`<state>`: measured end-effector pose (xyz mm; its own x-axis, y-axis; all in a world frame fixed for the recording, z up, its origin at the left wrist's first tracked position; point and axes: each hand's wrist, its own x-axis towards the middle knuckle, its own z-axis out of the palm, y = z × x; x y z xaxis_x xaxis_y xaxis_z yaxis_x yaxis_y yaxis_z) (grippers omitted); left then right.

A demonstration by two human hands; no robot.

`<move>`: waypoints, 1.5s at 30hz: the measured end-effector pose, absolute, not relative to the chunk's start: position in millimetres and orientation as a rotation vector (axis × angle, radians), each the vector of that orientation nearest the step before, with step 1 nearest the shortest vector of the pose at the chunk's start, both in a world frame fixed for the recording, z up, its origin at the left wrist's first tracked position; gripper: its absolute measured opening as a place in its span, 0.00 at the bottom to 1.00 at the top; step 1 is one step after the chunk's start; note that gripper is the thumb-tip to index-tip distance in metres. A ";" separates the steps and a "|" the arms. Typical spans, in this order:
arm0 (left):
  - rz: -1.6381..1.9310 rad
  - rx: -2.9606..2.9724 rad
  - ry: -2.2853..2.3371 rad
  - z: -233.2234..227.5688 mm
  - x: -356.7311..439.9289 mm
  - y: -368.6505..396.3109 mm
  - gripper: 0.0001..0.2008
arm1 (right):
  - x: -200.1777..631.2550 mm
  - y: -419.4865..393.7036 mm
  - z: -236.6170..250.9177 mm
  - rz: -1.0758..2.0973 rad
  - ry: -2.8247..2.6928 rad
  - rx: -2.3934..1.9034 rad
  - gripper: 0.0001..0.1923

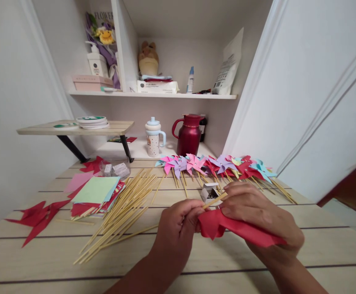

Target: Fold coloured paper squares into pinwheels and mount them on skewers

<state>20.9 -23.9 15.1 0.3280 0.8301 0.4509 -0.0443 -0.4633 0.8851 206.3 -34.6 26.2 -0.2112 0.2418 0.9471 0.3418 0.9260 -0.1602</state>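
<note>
My left hand pinches the folded corners of a red paper pinwheel at its centre. My right hand lies over the red paper and holds a thin wooden stick that points toward my left fingers. Both hands hover just above the wooden table, near its front middle. Most of the stick is hidden under my right hand.
A heap of loose wooden sticks lies to the left. A stack of coloured paper squares and red paper scraps sit further left. Finished pinwheels lie in a row behind a small white box. A red jug and cup stand at the back.
</note>
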 end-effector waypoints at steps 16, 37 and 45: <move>1.304 1.844 0.728 9.0 20.0 -22.7 0.13 | 204.3 -35.2 25.1 -0.117 -1.765 -0.462 0.11; 1.365 1.946 0.744 8.4 18.6 -24.2 0.14 | 208.5 -35.4 20.9 -0.115 -1.771 -0.513 0.11; 1.554 2.139 0.707 7.1 18.5 -22.6 0.11 | 206.5 -36.1 24.7 -0.116 -1.788 -0.488 0.11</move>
<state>18.5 -22.6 7.1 0.2528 0.6111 0.7501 0.1636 -0.7911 0.5894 206.5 -36.1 24.7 -0.1939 0.2641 0.9448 0.3843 0.9066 -0.1745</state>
